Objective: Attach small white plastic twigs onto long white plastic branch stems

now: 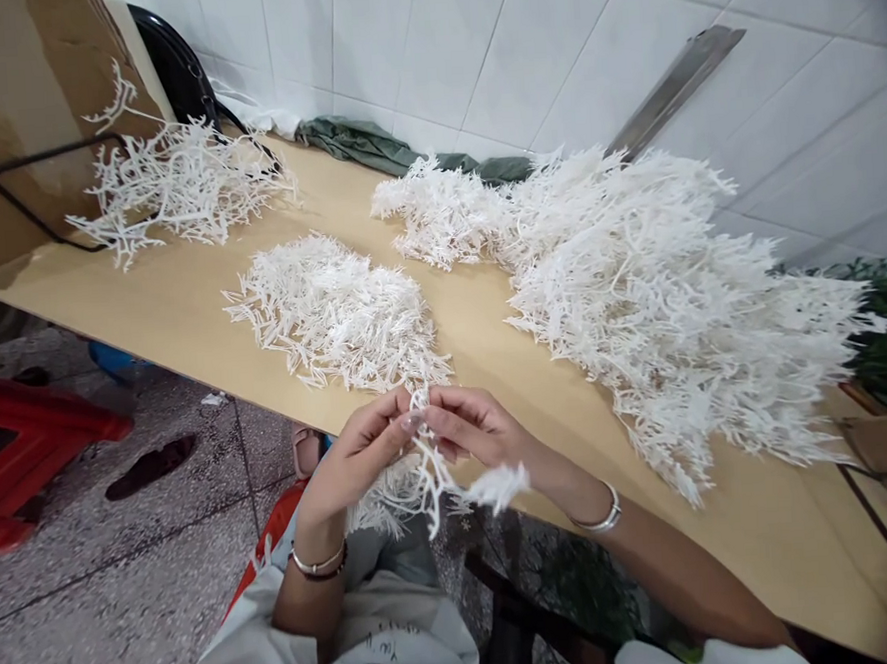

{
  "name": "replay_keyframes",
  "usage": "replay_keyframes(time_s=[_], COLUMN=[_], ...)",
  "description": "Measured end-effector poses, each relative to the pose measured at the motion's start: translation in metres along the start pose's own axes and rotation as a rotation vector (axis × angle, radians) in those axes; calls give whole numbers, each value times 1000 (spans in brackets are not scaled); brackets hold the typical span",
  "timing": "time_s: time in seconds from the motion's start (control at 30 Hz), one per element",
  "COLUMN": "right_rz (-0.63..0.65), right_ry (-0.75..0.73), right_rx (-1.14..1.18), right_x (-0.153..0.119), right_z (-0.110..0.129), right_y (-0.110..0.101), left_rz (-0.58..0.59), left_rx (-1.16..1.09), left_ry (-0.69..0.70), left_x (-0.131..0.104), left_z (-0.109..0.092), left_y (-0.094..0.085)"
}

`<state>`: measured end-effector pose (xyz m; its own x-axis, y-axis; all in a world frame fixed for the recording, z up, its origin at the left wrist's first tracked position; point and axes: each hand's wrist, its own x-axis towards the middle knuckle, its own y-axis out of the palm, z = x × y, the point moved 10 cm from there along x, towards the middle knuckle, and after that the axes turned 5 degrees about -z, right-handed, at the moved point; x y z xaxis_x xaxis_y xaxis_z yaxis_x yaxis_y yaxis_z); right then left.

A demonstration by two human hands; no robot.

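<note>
Both hands meet at the table's near edge, pinching a white branched plastic sprig. My left hand has thumb and index finger closed on its stem. On the other side my right hand grips the same sprig, its fingertips almost touching the left ones. A feathery white tip sticks out below the right hand. Just beyond the fingers lies a pile of small white pieces. More white sprigs show under the hands, over my lap.
A large heap of white feathery foliage covers the right of the brown table. Bare white stems lie at the left by a cardboard box. A red stool stands on the floor; a tiled wall rises behind.
</note>
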<state>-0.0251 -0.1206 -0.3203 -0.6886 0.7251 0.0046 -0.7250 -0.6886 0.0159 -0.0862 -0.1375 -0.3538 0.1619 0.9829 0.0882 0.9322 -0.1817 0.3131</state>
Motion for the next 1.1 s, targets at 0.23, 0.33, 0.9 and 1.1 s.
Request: replay_keyframes(time_s=[0.23, 0.33, 0.9, 1.1], right_rz=[133, 103, -141, -83], right_ry=[136, 108, -31, 30], right_rx=[314, 311, -142, -136], right_x=[-13, -9, 5, 3], right_z=[-13, -14, -4, -16], right_y=[22, 17, -16, -7], left_rz=[275, 232, -224, -83], left_rx=[-374, -334, 410, 180], left_ry=[-192, -169, 93, -34], left_x=[-10, -8, -4, 6], left_z=[17, 18, -15, 5], left_y=[27, 27, -23, -18])
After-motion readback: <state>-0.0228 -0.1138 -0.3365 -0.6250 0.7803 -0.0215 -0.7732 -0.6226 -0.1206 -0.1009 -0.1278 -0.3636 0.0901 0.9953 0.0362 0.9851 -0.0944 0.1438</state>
